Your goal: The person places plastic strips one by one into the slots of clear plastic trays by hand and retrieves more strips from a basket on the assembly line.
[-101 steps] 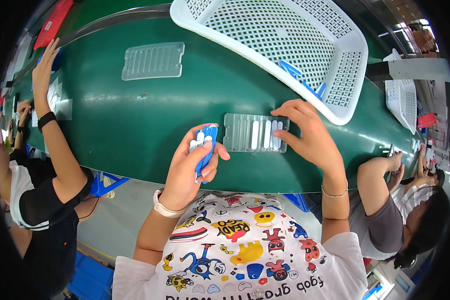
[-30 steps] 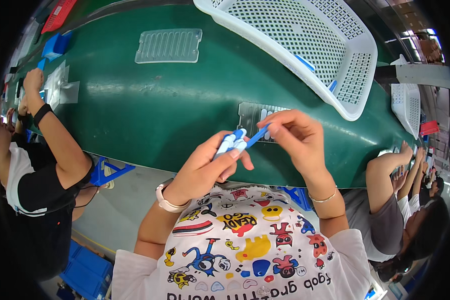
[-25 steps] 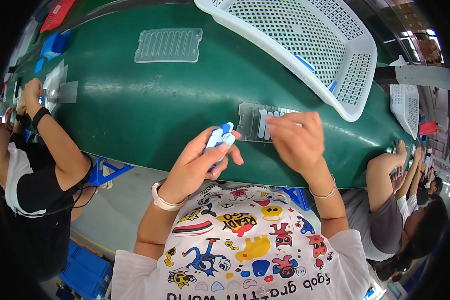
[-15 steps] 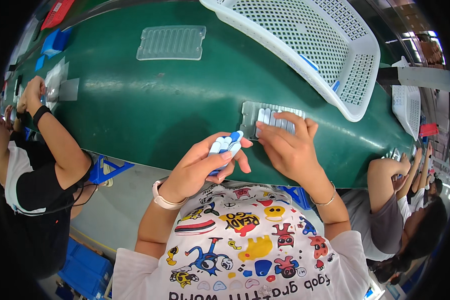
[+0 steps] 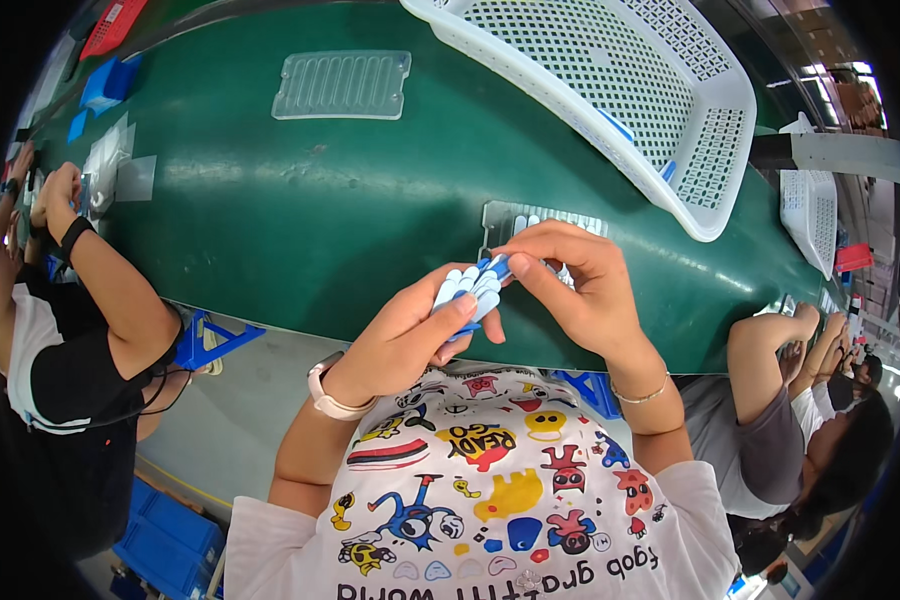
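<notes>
In my left hand (image 5: 405, 325) is a fanned bundle of short, round-ended strips (image 5: 457, 287), white on one face and blue on the other. The thumb presses across the bundle from above. My right hand (image 5: 580, 285) meets its right end, thumb and forefinger pinching a strip there; whether that strip is free of the bundle I cannot tell. Just beyond the right hand lies a clear ribbed tray (image 5: 497, 222) on the green table. White strips stand side by side in its grooves, partly hidden by my fingers.
A second clear ribbed tray (image 5: 340, 85) lies farther left. The large white basket (image 5: 708, 215) at the back right has a few blue pieces inside. Co-workers sit on both sides, one with an arm (image 5: 120, 275) at the left table edge, near clear plastic sheets (image 5: 135, 178).
My right hand has come from the strips in the tray back to the left hand's bundle and now pinches at it. The left hand has shifted slightly right.
</notes>
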A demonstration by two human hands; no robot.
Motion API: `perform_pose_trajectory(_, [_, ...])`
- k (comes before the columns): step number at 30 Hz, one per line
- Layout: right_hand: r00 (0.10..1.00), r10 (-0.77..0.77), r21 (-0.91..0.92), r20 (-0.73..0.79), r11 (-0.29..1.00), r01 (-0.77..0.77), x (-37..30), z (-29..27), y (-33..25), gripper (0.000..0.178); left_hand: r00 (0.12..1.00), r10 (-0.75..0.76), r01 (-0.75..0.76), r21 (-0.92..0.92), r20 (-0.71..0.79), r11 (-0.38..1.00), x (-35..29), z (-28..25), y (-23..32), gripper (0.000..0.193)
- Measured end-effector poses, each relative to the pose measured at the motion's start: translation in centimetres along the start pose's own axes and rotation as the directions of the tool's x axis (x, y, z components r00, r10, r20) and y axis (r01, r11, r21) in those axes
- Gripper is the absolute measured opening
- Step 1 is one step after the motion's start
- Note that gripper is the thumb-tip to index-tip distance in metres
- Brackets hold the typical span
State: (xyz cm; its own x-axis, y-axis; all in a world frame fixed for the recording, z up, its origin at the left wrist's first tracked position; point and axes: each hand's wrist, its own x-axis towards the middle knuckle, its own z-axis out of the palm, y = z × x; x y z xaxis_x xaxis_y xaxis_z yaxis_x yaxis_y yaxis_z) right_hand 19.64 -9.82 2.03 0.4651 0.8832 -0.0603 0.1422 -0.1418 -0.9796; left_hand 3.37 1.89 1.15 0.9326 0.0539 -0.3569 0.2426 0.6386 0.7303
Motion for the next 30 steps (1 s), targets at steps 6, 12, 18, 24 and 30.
perform_pose_trajectory(6, [0.986, 0.094, 0.013, -0.135, 0.996, -0.093, -0.2, -0.9, 0.1, 0.008, 0.999, 0.017, -0.017, 0.004, -0.044, 1.000, 0.3, -0.4, -0.2, 0.029])
perform_pose_trajectory(12, [0.982, 0.124, 0.108, -0.141, 0.988, -0.109, -0.2, -1.2, -0.2, 0.007, 0.996, 0.019, -0.026, -0.075, -0.091, 0.997, 0.4, -0.5, -0.2, 0.027])
perform_pose_trajectory(18, [0.993, 0.096, -0.048, -0.073, 0.994, -0.100, -0.1, -0.9, -0.2, 0.008, 0.996, 0.025, -0.025, -0.001, -0.081, 1.000, 0.6, -0.3, -0.5, 0.029])
perform_pose_trajectory(24, [0.962, -0.103, -0.183, -0.253, 0.981, 0.057, -0.1, -2.0, 0.4, 0.007, 0.993, 0.038, -0.048, -0.092, -0.109, 0.995, 0.6, -0.9, -0.7, 0.028])
perform_pose_trajectory(30, [0.864, -0.489, -0.766, 0.120, 0.509, 0.394, -1.4, -0.6, 2.8, 0.019, 0.990, 0.032, -0.047, -0.104, -0.140, 0.993, 0.6, -0.9, -0.6, 0.029])
